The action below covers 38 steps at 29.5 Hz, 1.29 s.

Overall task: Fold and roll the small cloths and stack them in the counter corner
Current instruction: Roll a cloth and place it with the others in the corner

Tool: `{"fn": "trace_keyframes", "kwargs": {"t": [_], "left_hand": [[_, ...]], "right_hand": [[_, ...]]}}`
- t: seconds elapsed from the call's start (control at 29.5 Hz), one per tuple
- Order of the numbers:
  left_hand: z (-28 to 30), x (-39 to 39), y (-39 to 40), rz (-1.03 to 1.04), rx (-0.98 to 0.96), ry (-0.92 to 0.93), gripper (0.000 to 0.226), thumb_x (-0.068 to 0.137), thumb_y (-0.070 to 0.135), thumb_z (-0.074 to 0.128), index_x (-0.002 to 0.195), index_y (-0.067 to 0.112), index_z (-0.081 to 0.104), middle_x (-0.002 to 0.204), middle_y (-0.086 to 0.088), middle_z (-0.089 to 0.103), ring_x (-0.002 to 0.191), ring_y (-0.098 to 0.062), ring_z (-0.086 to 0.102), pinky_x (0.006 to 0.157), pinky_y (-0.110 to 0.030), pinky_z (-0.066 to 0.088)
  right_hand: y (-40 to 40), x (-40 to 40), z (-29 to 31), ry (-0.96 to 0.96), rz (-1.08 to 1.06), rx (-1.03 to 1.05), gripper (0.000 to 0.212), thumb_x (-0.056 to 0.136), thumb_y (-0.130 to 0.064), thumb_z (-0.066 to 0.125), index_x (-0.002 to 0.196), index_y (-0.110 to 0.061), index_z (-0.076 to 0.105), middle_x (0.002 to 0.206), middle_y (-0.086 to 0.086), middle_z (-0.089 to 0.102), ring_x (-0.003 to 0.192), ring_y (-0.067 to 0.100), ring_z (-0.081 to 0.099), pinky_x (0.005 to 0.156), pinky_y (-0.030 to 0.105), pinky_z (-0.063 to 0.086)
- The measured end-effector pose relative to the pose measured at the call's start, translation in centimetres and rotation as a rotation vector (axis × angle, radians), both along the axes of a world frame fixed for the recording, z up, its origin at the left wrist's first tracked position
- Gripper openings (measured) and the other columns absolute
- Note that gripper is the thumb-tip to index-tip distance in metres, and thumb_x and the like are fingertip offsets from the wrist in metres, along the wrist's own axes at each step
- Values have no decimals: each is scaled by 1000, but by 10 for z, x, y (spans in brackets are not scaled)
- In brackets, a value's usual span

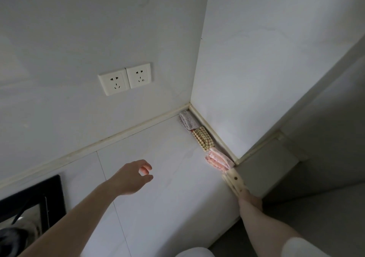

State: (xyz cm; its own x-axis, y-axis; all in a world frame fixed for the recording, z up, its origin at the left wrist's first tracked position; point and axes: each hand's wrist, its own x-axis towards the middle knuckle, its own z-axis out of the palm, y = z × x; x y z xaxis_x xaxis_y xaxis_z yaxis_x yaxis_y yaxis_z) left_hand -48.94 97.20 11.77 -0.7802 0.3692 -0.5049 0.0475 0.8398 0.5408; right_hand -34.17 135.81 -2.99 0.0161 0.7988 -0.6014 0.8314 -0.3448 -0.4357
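Three rolled cloths lie in a row along the right wall, running out from the counter corner: a lilac flowered one (186,121), a yellow checked one (203,140) and a pink striped one (218,161). A cream dotted roll (234,181) lies at the near end of the row, against the wall's outer corner. My right hand (250,199) holds the near end of this cream roll, its fingers mostly hidden. My left hand (131,177) hovers over the white counter (158,207), fingers loosely curled and holding nothing.
Two wall sockets (125,79) sit above the counter's back edge. A black-framed appliance (39,201) is set in the counter at the lower left. The counter's front edge runs past my right forearm at the lower right.
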Motion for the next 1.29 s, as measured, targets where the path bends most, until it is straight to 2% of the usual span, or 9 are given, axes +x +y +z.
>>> {"fn": "trace_keyframes", "kwargs": {"t": [0.14, 0.24, 0.37, 0.47, 0.61, 0.71, 0.91, 1.02, 1.29], "left_hand": [[5, 4, 2, -1, 18, 8, 20, 95, 45, 65, 114, 41, 61, 109, 22, 66, 98, -2, 63, 96, -32, 50], [6, 10, -1, 10, 25, 14, 21, 95, 45, 65, 115, 40, 60, 110, 22, 66, 98, -2, 63, 96, -31, 50], [7, 22, -12, 47, 29, 14, 21, 96, 43, 64, 116, 39, 60, 109, 22, 65, 99, -2, 62, 95, -30, 49], [7, 36, -27, 104, 42, 5, 20, 96, 42, 65, 115, 39, 60, 109, 21, 65, 97, -2, 62, 95, -30, 49], [7, 62, -59, 209, 45, 8, 23, 96, 40, 66, 118, 36, 61, 109, 21, 63, 96, -5, 64, 90, -25, 50], [9, 92, -98, 311, 38, 33, 26, 94, 36, 68, 119, 31, 63, 109, 18, 63, 94, -7, 66, 81, -19, 48], [19, 187, -209, 561, -25, 105, 27, 92, 35, 70, 117, 28, 67, 108, 13, 69, 99, -9, 66, 91, -25, 51], [23, 255, -268, 701, -53, 147, 29, 88, 34, 70, 116, 28, 70, 108, 12, 71, 101, -12, 67, 91, -30, 54], [21, 458, -400, 973, -132, 215, 28, 93, 34, 70, 120, 36, 63, 122, 10, 53, 105, -7, 58, 84, -22, 44]], "right_hand": [[-4, 0, -2, -14, 38, 51, 63, 93, -41, 61, 136, 3, 50, 129, 26, 57, 114, 44, 59, 93, 49, 54], [-10, 3, 11, -87, 73, 241, 64, 86, -44, 67, 134, -6, 48, 133, 24, 49, 115, 44, 53, 91, 51, 47], [-31, -1, 35, 110, 487, 544, 46, 86, -26, 73, 126, -10, 58, 122, 14, 55, 102, 28, 57, 83, 41, 52], [-63, -23, 44, 296, 773, 583, 44, 85, -18, 76, 125, -13, 59, 118, 7, 56, 103, 23, 57, 81, 29, 45], [-125, -53, 41, 510, 1032, 479, 34, 80, -9, 75, 108, -21, 60, 109, -3, 57, 91, 21, 60, 81, 37, 54], [-193, -60, 51, 573, 1270, 343, 33, 82, -14, 73, 104, -31, 55, 107, -13, 56, 79, 9, 58, 75, 31, 51], [-343, -26, 72, 601, 1718, 38, 32, 89, -29, 64, 118, -37, 55, 122, -24, 52, 100, 0, 57, 79, 21, 50], [-415, 10, 86, 680, 1827, -50, 37, 89, -33, 65, 123, -36, 54, 124, -23, 53, 103, 1, 58, 88, 22, 51], [-579, 143, 119, 751, 2039, -259, 38, 84, -40, 64, 120, -43, 54, 125, -23, 54, 109, -1, 57, 88, 23, 50]]}}
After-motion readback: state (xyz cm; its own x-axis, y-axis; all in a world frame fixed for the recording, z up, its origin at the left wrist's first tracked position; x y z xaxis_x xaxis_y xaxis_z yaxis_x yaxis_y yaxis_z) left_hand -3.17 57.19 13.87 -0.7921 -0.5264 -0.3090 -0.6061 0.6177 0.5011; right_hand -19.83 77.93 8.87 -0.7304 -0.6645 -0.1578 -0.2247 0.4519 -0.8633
